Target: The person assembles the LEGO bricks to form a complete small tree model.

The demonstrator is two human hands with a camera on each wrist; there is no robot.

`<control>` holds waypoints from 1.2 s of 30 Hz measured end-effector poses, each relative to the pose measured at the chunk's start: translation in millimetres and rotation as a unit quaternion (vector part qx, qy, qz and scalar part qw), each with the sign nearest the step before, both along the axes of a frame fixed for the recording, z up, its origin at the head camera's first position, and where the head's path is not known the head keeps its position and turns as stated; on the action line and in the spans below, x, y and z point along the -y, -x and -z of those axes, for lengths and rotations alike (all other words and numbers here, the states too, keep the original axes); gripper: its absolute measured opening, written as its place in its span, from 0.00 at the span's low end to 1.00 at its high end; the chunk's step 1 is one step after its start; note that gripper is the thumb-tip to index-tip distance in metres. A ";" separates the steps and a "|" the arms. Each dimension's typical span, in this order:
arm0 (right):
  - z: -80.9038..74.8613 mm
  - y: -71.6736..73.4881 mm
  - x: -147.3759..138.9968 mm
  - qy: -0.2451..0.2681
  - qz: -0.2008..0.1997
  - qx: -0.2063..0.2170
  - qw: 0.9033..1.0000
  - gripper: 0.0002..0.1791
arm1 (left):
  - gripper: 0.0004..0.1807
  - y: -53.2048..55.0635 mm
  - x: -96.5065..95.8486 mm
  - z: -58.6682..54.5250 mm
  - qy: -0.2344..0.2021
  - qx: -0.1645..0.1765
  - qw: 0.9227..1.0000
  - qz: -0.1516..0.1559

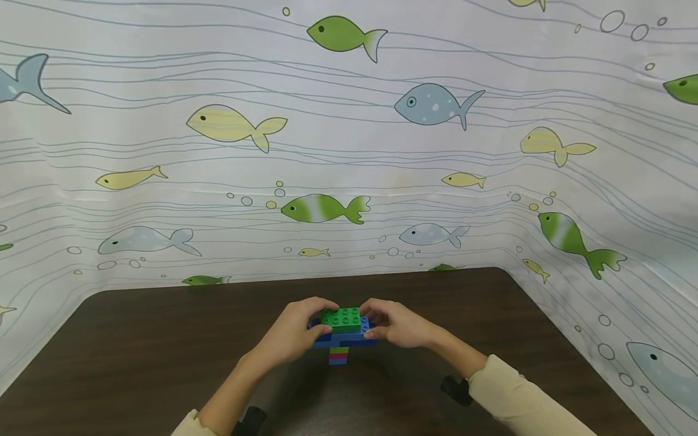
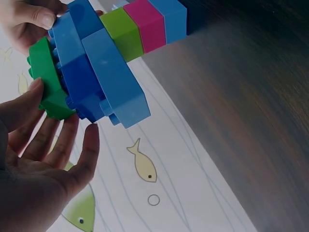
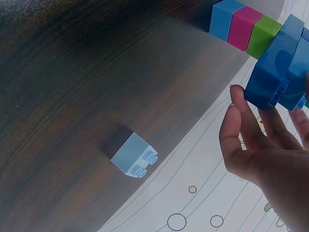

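Observation:
A toy brick build stands on the table: a narrow column [image 1: 338,356] of blue, pink and lime bricks carries wider layers of blue bricks [image 2: 118,79]. On top sits a green brick [image 1: 345,321] with its studs up. My left hand [image 1: 291,330] grips the left end of the green brick, thumb on the near side and fingers behind. At the right end, my right hand [image 1: 400,324] holds the upper blue layer, thumb in front and other fingers round the back. Part of the blue layers is hidden by the hands in the head view.
A loose pale blue brick [image 3: 133,154] lies on the dark wooden table [image 1: 163,357], in the right wrist view. White fish-patterned sheeting [image 1: 349,151] rises behind the table and along its sides. Dark wrist-camera parts [image 1: 457,390] hang beneath the forearms.

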State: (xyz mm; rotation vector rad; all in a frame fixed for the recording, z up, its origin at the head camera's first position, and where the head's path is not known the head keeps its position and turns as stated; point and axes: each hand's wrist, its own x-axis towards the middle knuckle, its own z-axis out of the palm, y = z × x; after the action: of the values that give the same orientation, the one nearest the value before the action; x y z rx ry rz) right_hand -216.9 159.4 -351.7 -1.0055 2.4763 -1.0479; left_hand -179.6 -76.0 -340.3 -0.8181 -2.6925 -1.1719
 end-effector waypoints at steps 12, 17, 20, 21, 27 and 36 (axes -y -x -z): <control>-1.5 -0.1 2.2 -0.004 0.002 0.006 1.000 0.17 | 0.15 3.7 1.5 -0.5 0.007 0.001 1.000 0.015; -1.9 -0.5 2.4 -0.001 0.000 0.011 1.000 0.17 | 0.15 5.0 2.8 0.5 0.006 0.010 1.000 0.018; -1.6 -0.5 2.4 0.003 -0.002 0.009 1.000 0.17 | 0.15 5.3 3.7 1.2 0.006 0.016 1.000 0.017; -1.4 -0.4 2.4 0.004 -0.002 0.007 1.000 0.17 | 0.15 5.2 4.0 1.3 0.007 0.017 1.000 0.017; -0.4 -1.6 1.7 0.014 0.006 0.005 1.000 0.17 | 0.14 4.3 4.6 2.2 0.003 0.016 1.000 0.018; -3.4 -3.0 1.9 0.045 0.010 0.009 0.999 0.18 | 0.14 5.8 4.7 3.4 -0.004 0.022 1.000 0.014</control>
State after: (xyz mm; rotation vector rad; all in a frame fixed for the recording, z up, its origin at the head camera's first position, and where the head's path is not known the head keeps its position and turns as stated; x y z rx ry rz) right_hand -213.9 157.5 -348.2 -0.9953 2.4493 -1.1782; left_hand -185.5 -80.8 -343.7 -0.8402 -2.7187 -1.2201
